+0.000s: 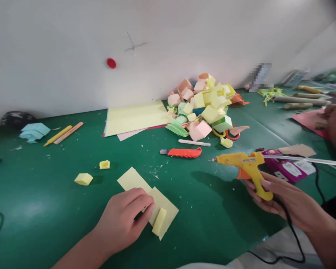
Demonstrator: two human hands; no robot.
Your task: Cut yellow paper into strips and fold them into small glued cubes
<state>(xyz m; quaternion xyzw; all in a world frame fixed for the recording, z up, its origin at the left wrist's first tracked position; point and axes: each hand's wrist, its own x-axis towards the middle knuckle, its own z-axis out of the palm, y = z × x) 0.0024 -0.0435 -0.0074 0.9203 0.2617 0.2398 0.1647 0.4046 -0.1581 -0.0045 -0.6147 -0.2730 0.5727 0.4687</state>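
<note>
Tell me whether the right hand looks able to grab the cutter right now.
Probably not: the right hand is holding the glue gun, though the cutter lies uncovered on the table.

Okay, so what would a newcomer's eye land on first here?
Probably the bright yellow hot glue gun in the right hand, its nozzle pointing left over the green tabletop. Next, the heap of folded pink, yellow and green paper pieces at the back, near the wall. The red utility knife, blade showing, also stands out, lying in front of that heap.
</note>
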